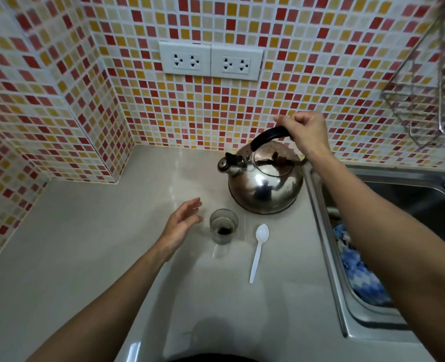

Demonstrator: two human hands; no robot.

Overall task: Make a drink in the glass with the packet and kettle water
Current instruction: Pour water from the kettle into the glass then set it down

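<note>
A small clear glass (224,228) stands on the pale counter (85,244) with dark powder at its bottom. Behind it to the right sits a steel kettle (265,184) with a black handle and its spout pointing left. My right hand (305,131) is closed around the kettle's handle from above. My left hand (182,226) hovers just left of the glass, fingers spread, not touching it. A white plastic spoon (259,250) lies right of the glass. No packet is in view.
A steel sink (328,246) borders the counter on the right, with a blue-and-white cloth (357,270) inside. Mosaic-tiled walls enclose the back and left. Two double sockets (211,61) sit on the back wall. A wire rack (430,100) hangs at upper right.
</note>
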